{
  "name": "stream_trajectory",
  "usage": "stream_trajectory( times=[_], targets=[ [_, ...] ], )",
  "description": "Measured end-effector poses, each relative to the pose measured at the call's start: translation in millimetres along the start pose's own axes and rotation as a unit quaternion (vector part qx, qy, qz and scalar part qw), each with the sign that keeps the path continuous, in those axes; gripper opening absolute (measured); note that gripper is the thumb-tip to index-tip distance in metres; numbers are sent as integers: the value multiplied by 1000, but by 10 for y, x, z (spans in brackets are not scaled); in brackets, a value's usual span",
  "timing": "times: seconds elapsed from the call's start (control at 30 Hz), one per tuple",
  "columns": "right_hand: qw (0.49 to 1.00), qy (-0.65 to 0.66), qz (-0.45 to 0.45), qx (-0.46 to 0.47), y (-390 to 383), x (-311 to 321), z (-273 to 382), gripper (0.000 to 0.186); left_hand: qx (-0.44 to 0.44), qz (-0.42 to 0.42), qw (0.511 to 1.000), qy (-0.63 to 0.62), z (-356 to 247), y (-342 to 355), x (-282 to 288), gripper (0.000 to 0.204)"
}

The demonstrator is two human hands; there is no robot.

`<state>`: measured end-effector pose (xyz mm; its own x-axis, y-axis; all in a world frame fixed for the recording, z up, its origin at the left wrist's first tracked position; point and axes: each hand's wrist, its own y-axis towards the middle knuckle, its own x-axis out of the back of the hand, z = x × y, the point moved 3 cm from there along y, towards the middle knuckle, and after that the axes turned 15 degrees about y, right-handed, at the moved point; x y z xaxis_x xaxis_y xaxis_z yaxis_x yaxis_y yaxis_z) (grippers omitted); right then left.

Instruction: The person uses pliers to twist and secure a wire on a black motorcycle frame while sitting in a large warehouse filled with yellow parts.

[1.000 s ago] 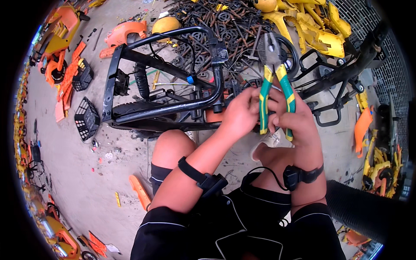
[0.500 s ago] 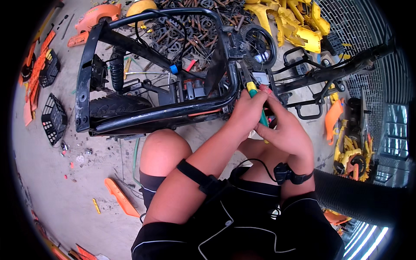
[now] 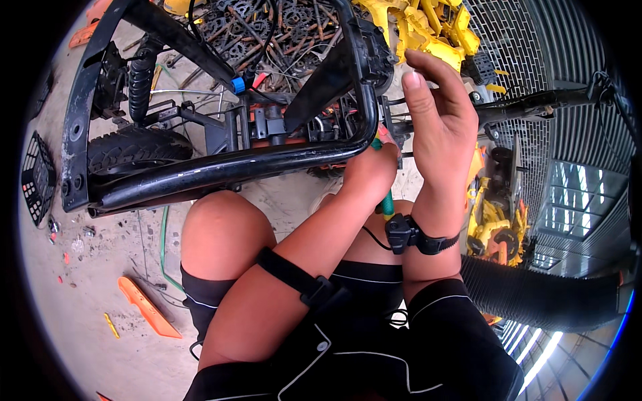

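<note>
My left hand (image 3: 374, 167) is closed round a hand tool with a green-and-yellow handle (image 3: 388, 202), beside the right end of a black tubular vehicle frame (image 3: 234, 175). The handle's lower end sticks out below my fist, towards my lap; the tool's working end is hidden behind the hand and frame. My right hand (image 3: 441, 127) is raised above and to the right of it, with thumb and fingers apart and nothing in them. Inside the frame sit a tyre (image 3: 144, 150), a shock absorber (image 3: 140, 80) and a bar with a blue cap (image 3: 238, 85).
Metal rods and sprockets (image 3: 247, 33) lie heaped behind the frame, with yellow plastic panels (image 3: 441, 30) at the back right. A black basket (image 3: 38, 177) lies at the left, an orange panel (image 3: 147, 307) on the floor. A ribbed black hose (image 3: 548, 292) runs at the right.
My right hand has come off the tool and lifted up, its fingers opening. My left hand still grips the handle. The view has shifted, so the frame appears nearer and further left.
</note>
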<state>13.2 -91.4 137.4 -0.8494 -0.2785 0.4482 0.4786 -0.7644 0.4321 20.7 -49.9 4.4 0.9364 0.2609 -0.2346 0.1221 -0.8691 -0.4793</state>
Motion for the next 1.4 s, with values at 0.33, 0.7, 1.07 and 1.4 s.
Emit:
stream_trajectory(
  times=[0.33,0.7,1.07,1.4],
  targets=[
    [998,-11,14,56,161,-110,-65,18,5,40,998,52,-152,-103,96,77],
    [992,-90,50,70,163,-105,15,15,1,-12,1000,12,1,-4,-25,49],
    [991,-108,40,70,130,-83,51,16,-24,-14,999,27,-49,-55,11,41],
    [994,-96,13,43,144,-144,29,16,-29,-1,997,70,-53,-24,-3,54]
  ],
)
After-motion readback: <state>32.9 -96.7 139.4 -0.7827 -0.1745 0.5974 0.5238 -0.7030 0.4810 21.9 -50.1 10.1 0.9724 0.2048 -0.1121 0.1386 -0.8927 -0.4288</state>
